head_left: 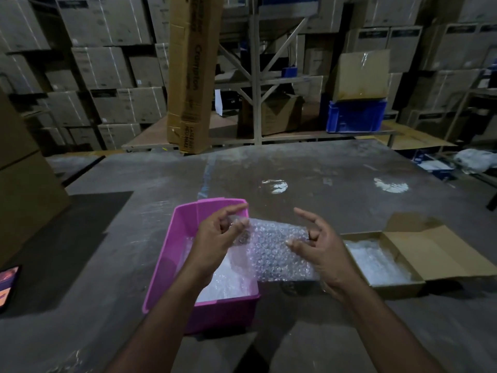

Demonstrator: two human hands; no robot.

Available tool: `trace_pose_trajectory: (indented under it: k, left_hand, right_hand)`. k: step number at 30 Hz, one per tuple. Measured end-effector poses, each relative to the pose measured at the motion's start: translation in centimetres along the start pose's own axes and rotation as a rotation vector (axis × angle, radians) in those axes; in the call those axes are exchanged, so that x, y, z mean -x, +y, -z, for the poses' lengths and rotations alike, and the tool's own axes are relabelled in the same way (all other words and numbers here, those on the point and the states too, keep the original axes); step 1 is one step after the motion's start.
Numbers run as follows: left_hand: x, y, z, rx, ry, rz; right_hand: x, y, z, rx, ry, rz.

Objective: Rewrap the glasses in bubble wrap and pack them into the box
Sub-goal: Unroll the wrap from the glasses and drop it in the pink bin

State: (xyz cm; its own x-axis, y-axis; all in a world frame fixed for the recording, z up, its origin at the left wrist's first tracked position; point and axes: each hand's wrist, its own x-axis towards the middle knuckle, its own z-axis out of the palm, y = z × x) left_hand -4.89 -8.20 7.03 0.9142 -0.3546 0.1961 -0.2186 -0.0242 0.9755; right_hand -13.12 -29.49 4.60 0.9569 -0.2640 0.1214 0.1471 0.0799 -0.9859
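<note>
Both hands pinch the clear bubble-wrap sheet [279, 251], left hand [217, 238] at one end, right hand [320, 251] at the other; pulling it taut above the pink plastic tub [172, 265] should keep the wrap snug.

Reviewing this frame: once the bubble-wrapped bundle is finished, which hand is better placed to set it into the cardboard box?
Probably the right hand: it pinches the bubble-wrapped bundle on the side nearest the open cardboard box. The left hand is over the pink bin.

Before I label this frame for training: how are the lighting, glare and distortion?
Head view: dim overall; two bright glare patches on the table; wide-angle bending toward the frame edges; bubble wrap held by both hands stays readable.
</note>
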Motion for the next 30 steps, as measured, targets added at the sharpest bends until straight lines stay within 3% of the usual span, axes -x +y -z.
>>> trace_pose_trajectory:
  k: [3, 6, 12, 17, 23, 30]
  left_hand:
    - [0.4, 0.1, -0.5, 0.004, -0.187, 0.033]
    - [0.5, -0.4, -1.0, -0.096, -0.254, 0.056]
    - [0.2, 0.5, -2.6, -0.016, -0.206, -0.004]
    - [0.0, 0.8, -3.3, -0.177, -0.224, -0.034]
    - [0.0, 0.6, -3.9, -0.275, -0.287, -0.029]
    - [-0.2, 0.8, -3.5, -0.364, -0.126, -0.103]
  right_hand:
    - [0.3, -0.1, 1.0, 0.034, 0.070, 0.039]
    - [0.4, -0.5, 2.0, 0.026, 0.145, 0.060]
    - [1.7, -1.5, 3.7, 0.101, -0.085, 0.041]
    - [2.2, -2.2, 4.7, 0.129, 0.043, 0.045]
    - [2.0, -2.4, 5.5, 0.399, 0.149, 0.100]
    - [1.1, -2.5, 5.7, 0.631, 0.161, 0.268]
